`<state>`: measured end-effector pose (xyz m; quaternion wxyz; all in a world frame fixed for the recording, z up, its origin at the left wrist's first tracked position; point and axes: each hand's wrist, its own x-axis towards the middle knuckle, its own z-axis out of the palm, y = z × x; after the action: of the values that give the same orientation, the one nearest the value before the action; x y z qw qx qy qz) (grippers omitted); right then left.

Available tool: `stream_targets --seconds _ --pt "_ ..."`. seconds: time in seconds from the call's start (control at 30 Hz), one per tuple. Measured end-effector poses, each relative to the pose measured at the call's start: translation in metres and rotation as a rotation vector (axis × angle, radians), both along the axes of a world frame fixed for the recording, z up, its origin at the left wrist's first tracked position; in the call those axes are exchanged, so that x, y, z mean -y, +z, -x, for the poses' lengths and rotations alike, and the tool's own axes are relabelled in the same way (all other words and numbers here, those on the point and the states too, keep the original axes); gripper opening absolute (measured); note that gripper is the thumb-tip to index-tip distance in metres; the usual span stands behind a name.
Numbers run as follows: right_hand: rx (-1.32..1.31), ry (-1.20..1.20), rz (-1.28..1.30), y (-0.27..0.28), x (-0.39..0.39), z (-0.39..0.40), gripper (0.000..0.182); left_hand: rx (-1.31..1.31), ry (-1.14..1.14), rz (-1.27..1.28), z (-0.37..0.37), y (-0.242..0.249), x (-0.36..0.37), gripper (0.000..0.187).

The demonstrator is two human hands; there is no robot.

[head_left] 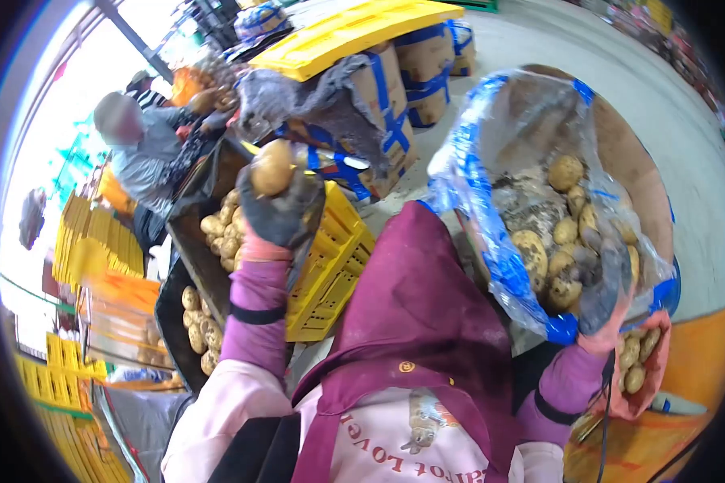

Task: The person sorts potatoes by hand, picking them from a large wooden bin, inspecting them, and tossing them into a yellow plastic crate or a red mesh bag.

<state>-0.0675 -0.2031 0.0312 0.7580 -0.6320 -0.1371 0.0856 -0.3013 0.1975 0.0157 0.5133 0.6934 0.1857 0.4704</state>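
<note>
1. Two hands in dark grey gloves here, clock positions going by the middle of the view. Left hand [275, 211] is up around 10 o'clock, grip closed on one smooth round potato [271, 167], held at the fingertips above the side of a dark-lined bin [217, 165].
2. Right hand [606, 278] is out at 3 o'clock, down in a big cardboard carton [636, 153] with a clear plastic liner [532, 105]. Fingers reach over the loose potatoes [565, 232] in there; can't tell if that grip has closed on one. Some have dark, dirty patches, and the liner's edge has blue bits along it.
3. The dark-lined bin at 9 o'clock has a pile of pale potatoes [227, 229] in it. Another batch [201, 330] sits in a second dark container [169, 310] at 8 o'clock.
4. Yellow slotted crate [330, 266] is tilted just left of the maroon apron [427, 282].
5. Over at 4 o'clock, a pinkish-red bag [659, 362] holds a few more potatoes [635, 366].
6. Up at 12 o'clock, a yellow plastic panel [354, 32] lies across blue-taped boxes [391, 105], with a ragged grey cloth [318, 105] hanging below it.
7. Co-worker [145, 153] in a grey top is at 10 o'clock, beyond the bin.
</note>
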Motion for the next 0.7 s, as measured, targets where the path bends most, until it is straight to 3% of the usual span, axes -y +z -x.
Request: stream_targets --seconds 0.03,0.07,0.13,0.2,0.27,0.37,0.4,0.43,0.5,0.57,0.6,0.63,0.67,0.7 --pt "0.059 -0.017 0.015 -0.003 0.0 0.001 0.044 -0.069 0.058 0.032 0.019 -0.004 -0.024 0.04" --pt "-0.005 0.005 -0.135 -0.009 0.004 0.0 0.042 -0.097 0.035 0.169 0.034 -0.003 -0.037 0.035" --pt "0.223 -0.101 -0.252 -0.038 0.008 -0.008 0.039 -0.105 0.016 0.326 0.044 0.001 -0.05 0.027" --pt "0.508 -0.284 -0.216 -0.041 0.004 -0.006 0.042 -0.084 -0.02 0.23 0.023 0.027 -0.021 0.022" --pt "0.678 -0.419 -0.145 -0.05 0.008 -0.007 0.046 -0.461 0.274 -1.092 -0.035 0.087 0.069 0.026" --pt "0.755 -0.614 -0.111 -0.056 0.006 -0.009 0.049 -0.359 -0.394 -0.379 -0.107 0.126 0.148 0.03" --pt "0.753 -0.62 -0.119 -0.062 0.011 -0.003 0.049 -0.475 -0.579 -0.418 -0.134 0.133 0.172 0.032" --pt "0.778 -0.682 0.142 -0.073 0.016 0.004 0.05 -0.525 -0.749 -0.557 -0.162 0.13 0.187 0.035" --pt "0.789 -0.744 0.403 -0.084 0.017 0.005 0.051 -0.726 -0.899 -0.811 -0.22 0.112 0.221 0.038" --pt "0.765 -0.86 0.443 -0.091 0.016 0.004 0.048 -0.977 -1.04 -1.047 -0.271 0.071 0.247 0.043" --pt "0.754 -0.903 0.456 -0.097 0.02 0.003 0.048 -1.175 -1.09 -1.036 -0.294 0.038 0.258 0.046" --pt "0.767 -0.736 0.419 -0.109 0.035 0.007 0.056 -1.372 -1.085 -1.134 -0.3 0.034 0.278 0.048" --pt "0.768 -0.769 0.453 -0.097 0.029 0.009 0.058 -1.28 -1.394 -1.157 -0.32 -0.013 0.272 0.051" --pt "0.768 -0.801 0.488 -0.084 0.023 0.01 0.06 -1.232 -1.472 -1.144 -0.323 -0.039 0.276 0.047"
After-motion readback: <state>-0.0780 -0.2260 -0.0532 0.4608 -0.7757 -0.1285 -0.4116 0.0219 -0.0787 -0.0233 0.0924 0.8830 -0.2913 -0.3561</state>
